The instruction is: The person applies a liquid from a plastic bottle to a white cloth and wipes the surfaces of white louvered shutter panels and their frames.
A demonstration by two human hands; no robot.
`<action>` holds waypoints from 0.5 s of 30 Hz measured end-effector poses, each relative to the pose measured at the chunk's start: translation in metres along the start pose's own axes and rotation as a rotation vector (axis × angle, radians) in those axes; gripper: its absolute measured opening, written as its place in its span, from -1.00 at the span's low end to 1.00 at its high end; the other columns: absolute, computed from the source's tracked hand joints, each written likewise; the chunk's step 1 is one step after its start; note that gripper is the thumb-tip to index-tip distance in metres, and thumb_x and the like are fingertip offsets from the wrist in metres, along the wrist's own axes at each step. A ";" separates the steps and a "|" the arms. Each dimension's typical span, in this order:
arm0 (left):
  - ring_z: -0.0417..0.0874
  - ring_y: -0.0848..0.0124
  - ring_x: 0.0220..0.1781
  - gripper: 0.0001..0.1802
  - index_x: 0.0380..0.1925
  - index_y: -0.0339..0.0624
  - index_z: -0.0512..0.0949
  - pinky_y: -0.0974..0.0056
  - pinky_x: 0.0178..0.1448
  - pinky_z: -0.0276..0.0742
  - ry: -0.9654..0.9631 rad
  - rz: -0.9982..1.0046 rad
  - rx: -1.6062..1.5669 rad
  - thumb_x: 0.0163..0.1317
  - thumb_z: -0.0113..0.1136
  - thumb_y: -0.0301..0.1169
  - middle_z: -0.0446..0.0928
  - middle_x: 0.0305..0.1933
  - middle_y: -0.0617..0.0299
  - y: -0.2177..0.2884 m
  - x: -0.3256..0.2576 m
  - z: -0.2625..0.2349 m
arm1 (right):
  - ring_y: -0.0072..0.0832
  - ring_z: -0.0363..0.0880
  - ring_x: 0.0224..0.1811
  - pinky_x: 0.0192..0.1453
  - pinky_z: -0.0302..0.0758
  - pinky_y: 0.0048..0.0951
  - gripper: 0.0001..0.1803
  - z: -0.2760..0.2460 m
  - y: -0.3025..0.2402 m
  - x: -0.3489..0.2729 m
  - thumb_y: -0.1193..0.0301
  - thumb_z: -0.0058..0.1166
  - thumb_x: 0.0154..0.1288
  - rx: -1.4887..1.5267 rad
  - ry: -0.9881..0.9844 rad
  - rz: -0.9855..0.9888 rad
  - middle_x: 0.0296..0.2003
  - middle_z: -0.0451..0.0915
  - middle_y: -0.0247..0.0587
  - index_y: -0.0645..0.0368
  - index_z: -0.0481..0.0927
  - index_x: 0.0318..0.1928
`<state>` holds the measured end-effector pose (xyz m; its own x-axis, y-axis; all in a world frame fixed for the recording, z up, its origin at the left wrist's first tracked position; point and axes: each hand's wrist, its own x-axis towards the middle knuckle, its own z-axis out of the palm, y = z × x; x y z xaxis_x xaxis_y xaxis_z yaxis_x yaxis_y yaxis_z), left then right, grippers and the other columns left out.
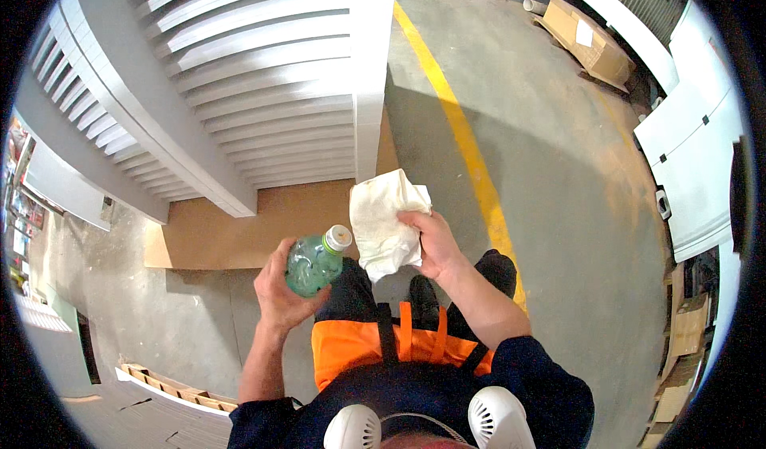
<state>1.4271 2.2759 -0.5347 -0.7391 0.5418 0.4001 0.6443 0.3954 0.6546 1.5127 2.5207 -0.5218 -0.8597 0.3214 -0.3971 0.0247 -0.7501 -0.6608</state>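
My left hand (pixel 283 289) is wrapped round a clear green plastic bottle (pixel 312 266), tilted so that its white cap (pixel 338 237) points up and to the right. The cap has a hole or stain at its middle; I cannot tell which. Just right of it, my right hand (pixel 433 241) grips a folded off-white cloth (pixel 388 217), thumb on top and the other fingers mostly behind it. Bottle and cloth are close together but look apart.
Stacked white louvered panels (pixel 271 74) stand at upper left on a brown cardboard sheet (pixel 263 229). A yellow line (pixel 455 118) crosses the grey floor. Cardboard (pixel 594 43) lies at far right, near white panels (pixel 694 162). A wood-edged pallet (pixel 171 389) is at lower left.
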 end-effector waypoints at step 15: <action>0.62 0.13 -0.12 -0.25 0.03 -0.05 0.48 0.11 -0.08 0.55 0.006 0.295 0.567 -0.37 0.41 -0.45 0.57 -0.11 0.10 0.033 0.042 -0.063 | -0.20 0.63 -0.05 0.02 0.62 -0.18 -0.60 0.041 0.000 -0.034 0.52 0.00 0.28 0.049 -0.157 -0.013 -0.06 0.57 0.04 0.42 0.39 0.10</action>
<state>1.4046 2.2651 -0.4563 -0.5149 0.6845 0.5162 0.8236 0.5620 0.0762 1.5209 2.4854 -0.4821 -0.9289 0.2404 -0.2818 -0.0088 -0.7749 -0.6320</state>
